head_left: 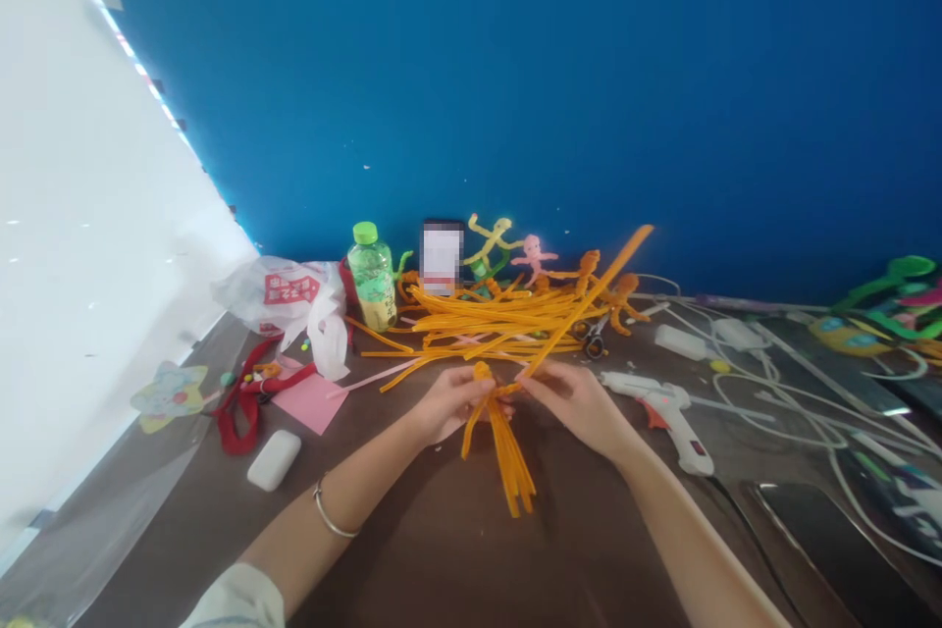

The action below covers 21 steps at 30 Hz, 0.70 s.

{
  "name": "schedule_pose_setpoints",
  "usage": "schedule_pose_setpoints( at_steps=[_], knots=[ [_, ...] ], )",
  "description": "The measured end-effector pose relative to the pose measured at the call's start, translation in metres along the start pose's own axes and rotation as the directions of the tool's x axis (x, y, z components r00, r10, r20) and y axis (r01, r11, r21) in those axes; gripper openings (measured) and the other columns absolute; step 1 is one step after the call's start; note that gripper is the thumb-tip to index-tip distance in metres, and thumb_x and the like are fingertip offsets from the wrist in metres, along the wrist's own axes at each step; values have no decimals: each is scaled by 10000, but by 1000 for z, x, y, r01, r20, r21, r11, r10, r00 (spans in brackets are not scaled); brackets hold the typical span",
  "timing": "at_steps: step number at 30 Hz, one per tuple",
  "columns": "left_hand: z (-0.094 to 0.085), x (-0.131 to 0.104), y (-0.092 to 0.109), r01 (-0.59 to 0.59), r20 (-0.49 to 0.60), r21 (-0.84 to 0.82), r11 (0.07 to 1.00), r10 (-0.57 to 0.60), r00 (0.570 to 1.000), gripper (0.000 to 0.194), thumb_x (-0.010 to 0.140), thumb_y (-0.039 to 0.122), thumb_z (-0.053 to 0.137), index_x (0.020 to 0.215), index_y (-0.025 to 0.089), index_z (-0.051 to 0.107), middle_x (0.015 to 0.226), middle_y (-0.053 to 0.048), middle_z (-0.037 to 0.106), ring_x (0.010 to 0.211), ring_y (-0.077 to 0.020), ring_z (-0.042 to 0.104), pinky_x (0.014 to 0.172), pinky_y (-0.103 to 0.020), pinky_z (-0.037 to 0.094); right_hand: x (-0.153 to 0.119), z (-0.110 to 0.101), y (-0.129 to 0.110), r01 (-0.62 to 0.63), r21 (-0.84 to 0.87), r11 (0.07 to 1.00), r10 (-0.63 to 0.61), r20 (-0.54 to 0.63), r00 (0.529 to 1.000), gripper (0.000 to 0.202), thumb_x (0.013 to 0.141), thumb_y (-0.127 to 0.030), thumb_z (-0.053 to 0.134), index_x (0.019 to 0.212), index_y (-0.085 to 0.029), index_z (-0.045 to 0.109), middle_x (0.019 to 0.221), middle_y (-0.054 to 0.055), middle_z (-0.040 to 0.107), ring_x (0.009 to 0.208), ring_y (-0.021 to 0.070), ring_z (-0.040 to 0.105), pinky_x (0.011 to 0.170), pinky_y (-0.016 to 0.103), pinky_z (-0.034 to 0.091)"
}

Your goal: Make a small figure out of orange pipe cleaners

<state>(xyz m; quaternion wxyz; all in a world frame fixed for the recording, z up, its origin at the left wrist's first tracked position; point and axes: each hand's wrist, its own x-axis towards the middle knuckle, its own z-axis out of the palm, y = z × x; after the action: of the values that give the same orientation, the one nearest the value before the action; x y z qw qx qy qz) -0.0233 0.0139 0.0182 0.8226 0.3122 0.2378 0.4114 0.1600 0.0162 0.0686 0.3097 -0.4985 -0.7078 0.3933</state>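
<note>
Near the middle of the table, my left hand (450,404) pinches the top of an orange pipe-cleaner bundle (507,456), whose strands hang down and fan out toward me. Just to the right, my right hand (572,402) holds a long orange pipe cleaner (589,299) between thumb and fingers. That strand slants up to the right, and its lower end meets the bundle between my hands. Behind both hands lies a pile of loose orange pipe cleaners (486,319).
A white glue gun (666,407), cables and a dark phone (839,549) lie right. Scissors (595,343) touch the pile. At left are a white case (275,460), pink paper (313,402), a plastic bag (272,294) and a bottle (373,280). Pipe-cleaner figures (534,257) stand behind.
</note>
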Motion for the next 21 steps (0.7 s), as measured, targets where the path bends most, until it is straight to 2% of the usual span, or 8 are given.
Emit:
schedule_pose_setpoints(
  at_steps=[5,10,14,18,21],
  knots=[
    [-2,3,-8,1,-85,131,991,10,996,327,530,242,771,777,74,638,714,-95,671,618,-187,641,726,-373,479,-2,10,6,53,-107,993,-47,63,997,209,800,-341,508,785,-181,641,826,44,667,787,194,609,752,301,453],
    [-2,3,-8,-4,-95,240,971,28,995,326,545,319,753,720,63,654,676,-98,666,602,-181,635,689,-345,493,-2,12,3,133,-227,965,-130,29,991,201,817,-303,479,730,-194,623,789,30,644,756,170,586,716,273,436],
    [3,2,-5,-72,-102,339,938,113,988,316,566,349,731,696,74,646,630,-80,659,582,-168,624,655,-318,499,-4,13,-2,169,-343,924,-184,-9,983,230,819,-298,468,653,-196,591,706,22,617,662,153,556,611,255,412],
    [7,1,-3,-125,-110,488,864,203,973,276,605,353,695,686,95,639,601,-59,651,565,-146,606,615,-278,495,-4,19,-5,84,-374,924,-131,-102,986,255,804,-331,479,613,-193,579,636,9,609,574,146,540,556,253,404],
    [8,1,-2,-122,-138,497,859,217,966,236,608,325,691,667,104,635,590,-45,645,541,-135,594,580,-258,482,-5,24,-3,20,-350,937,-104,-223,969,222,796,-350,501,654,-192,567,618,4,605,547,143,548,539,248,421]
  ],
)
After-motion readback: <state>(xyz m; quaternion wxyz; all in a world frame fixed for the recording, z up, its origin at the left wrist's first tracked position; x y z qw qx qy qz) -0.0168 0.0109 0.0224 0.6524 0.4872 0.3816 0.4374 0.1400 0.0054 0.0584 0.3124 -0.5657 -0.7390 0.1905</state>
